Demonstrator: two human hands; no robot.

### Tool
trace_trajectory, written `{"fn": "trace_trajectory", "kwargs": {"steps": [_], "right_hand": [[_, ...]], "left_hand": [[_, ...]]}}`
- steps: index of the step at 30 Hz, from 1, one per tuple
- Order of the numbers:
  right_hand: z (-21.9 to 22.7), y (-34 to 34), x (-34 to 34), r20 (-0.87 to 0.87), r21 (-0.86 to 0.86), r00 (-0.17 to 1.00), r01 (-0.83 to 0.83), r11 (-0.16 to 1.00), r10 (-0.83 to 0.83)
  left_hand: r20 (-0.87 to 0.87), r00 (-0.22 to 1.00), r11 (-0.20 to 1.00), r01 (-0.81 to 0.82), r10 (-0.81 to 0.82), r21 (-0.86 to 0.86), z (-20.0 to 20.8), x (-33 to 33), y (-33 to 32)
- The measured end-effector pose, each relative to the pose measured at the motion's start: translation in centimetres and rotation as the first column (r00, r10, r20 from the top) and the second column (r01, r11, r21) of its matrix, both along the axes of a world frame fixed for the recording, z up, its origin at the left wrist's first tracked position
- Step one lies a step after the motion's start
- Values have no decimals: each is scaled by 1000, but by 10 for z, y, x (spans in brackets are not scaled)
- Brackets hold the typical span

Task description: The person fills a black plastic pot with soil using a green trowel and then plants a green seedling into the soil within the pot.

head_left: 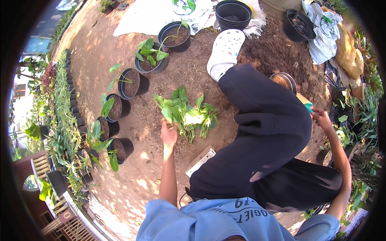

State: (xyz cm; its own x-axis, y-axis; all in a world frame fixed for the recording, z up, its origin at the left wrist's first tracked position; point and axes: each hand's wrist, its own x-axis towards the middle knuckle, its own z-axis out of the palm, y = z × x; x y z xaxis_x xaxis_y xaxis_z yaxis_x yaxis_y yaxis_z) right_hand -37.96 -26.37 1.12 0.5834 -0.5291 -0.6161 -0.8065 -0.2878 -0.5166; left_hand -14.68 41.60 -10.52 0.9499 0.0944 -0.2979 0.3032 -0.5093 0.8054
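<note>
A bunch of uprooted leafy green seedlings (183,114) lies on the bare soil in front of me. My left hand (169,134) is at its near left edge, thumb and fingers apart and loosely bent, the fingertips close against a leaf. Whether they touch it I cannot tell. Out beyond my bent knee, my right hand (320,118) is closed on the teal end of a small teal and yellow tool (307,105), which looks like a hand trowel. My trouser leg hides part of it. Beside the tool is a round pot (286,80) with brown soil in it.
Several black pots with young plants curve along the left, one (134,83) nearest the bunch. Stacked black pots (233,15) stand at the far side by a white sack (148,16). Dark loose soil (277,52) lies beyond my white clog (227,46). A yellow sack (349,52) lies far right.
</note>
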Motion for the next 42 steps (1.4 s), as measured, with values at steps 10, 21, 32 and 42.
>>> {"fn": "trace_trajectory", "kwargs": {"steps": [10, 21, 32, 42], "right_hand": [[15, 40, -3, 3, 50, 993, -116, 992, 116], [24, 46, -23, 151, 88, 986, -83, 993, 69], [0, 25, -32, 37, 12, 905, 424, 906, -424], [-145, 71, -26, 393, -211, 603, 794, 570, -694]], "left_hand": [[343, 924, 968, 221, -169, -120, 262, 32, -60], [517, 183, 269, 958, -836, 96, 430, 89, -326], [356, -363, -327, 932, -861, 159, 194, 77, -473], [410, -54, -23, 997, -910, 80, 110, 75, -441]]}}
